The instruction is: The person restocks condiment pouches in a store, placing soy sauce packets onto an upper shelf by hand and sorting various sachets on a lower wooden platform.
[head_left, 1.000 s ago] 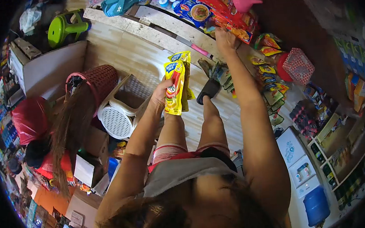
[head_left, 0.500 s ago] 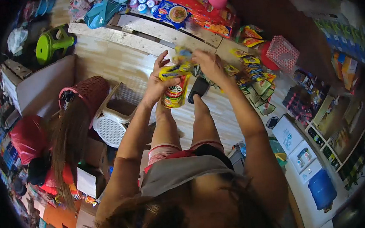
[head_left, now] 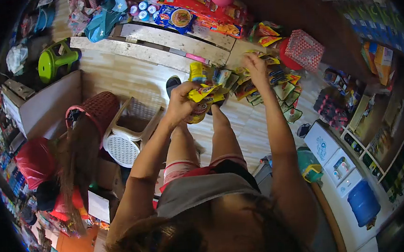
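My left hand [head_left: 181, 101] is closed around a bunch of yellow sachets [head_left: 204, 94]. Below them, partly covered by the hand, shows the bottom of a yellow sauce pouch [head_left: 196, 116]. Another yellow packet [head_left: 198, 72] stands up just beyond these fingers. To the right, my right hand [head_left: 256, 70] has its fingers bent together beside a cluster of hanging or piled sachets [head_left: 284, 90], green, yellow and dark. Whatever lies between those fingertips is too small to make out. Greenish sachets [head_left: 227, 79] fill the gap between my hands.
Red noodle packs [head_left: 198, 2] and a blue noodle pack [head_left: 175, 18] lie on a slatted wooden bench [head_left: 159, 47]. At left are a green stool [head_left: 57, 63], a red woven basket [head_left: 100, 109] and a white plastic stool [head_left: 123, 145]. A water dispenser [head_left: 336, 163] stands at right.
My right hand has moved right, away from the left hand and toward the sachet cluster. My left hand has closed more over the sachets, and the pouch front has turned out of sight.
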Action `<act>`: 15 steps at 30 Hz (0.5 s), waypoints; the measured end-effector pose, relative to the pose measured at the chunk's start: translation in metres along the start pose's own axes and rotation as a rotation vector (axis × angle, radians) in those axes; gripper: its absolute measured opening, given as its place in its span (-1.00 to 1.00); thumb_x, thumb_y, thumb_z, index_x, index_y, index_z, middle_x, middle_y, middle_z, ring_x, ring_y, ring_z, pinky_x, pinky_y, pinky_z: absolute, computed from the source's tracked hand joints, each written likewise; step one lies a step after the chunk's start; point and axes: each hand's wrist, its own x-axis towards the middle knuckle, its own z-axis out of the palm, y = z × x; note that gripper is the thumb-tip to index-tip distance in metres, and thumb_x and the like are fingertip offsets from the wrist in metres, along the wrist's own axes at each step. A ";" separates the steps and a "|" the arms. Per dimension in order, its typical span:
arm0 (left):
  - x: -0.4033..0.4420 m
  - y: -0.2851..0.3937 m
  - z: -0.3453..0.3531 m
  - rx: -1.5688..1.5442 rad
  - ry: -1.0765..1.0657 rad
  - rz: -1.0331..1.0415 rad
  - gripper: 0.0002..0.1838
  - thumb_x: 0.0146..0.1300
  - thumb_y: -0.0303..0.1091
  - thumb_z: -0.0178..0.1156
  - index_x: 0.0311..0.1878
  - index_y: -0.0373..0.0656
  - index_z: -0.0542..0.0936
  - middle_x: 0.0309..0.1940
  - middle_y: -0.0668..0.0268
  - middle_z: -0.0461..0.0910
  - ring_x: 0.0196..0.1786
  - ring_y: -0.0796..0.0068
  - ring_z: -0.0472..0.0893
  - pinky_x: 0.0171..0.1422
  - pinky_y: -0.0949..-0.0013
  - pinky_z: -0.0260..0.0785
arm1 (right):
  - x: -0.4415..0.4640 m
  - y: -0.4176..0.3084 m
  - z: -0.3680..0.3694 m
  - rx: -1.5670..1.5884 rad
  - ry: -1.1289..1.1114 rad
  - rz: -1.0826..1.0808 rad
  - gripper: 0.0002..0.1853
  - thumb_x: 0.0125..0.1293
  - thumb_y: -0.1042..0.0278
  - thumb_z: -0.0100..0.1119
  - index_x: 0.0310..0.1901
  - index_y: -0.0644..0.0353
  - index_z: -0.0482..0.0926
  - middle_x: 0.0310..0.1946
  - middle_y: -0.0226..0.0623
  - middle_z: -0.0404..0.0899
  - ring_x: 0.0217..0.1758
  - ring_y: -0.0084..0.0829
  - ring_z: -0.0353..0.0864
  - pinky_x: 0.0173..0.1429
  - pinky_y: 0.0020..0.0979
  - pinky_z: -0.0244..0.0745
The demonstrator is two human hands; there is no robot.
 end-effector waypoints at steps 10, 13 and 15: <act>-0.059 -0.010 -0.018 -0.175 0.048 -0.152 -0.59 -0.15 -0.76 0.12 -0.16 -0.19 0.46 -0.14 0.23 0.57 -0.02 0.53 0.52 0.13 0.41 0.34 | 0.040 0.089 -0.047 -1.339 0.026 -0.186 -0.59 0.12 0.36 0.13 0.05 -0.15 0.45 -0.04 -0.33 0.50 0.09 -0.16 0.44 0.14 -0.06 0.31; -0.071 -0.006 -0.016 -0.209 0.163 -0.197 -0.54 -0.11 -0.74 0.11 -0.05 -0.19 0.44 -0.13 0.18 0.59 -0.02 0.48 0.55 0.12 0.40 0.36 | 0.052 0.089 -0.049 -1.333 -0.030 -0.149 -0.55 0.07 0.40 0.16 0.05 -0.25 0.48 -0.03 -0.33 0.53 0.06 -0.20 0.45 0.11 -0.10 0.34; -0.075 0.004 -0.012 -0.151 0.175 -0.275 -0.56 -0.08 -0.72 0.12 -0.05 -0.21 0.47 -0.13 0.16 0.60 -0.06 0.45 0.58 0.07 0.39 0.39 | 0.051 0.087 -0.052 -1.351 -0.004 -0.273 -0.61 0.13 0.39 0.06 0.02 -0.21 0.52 -0.11 -0.33 0.59 0.02 -0.22 0.48 0.09 -0.11 0.34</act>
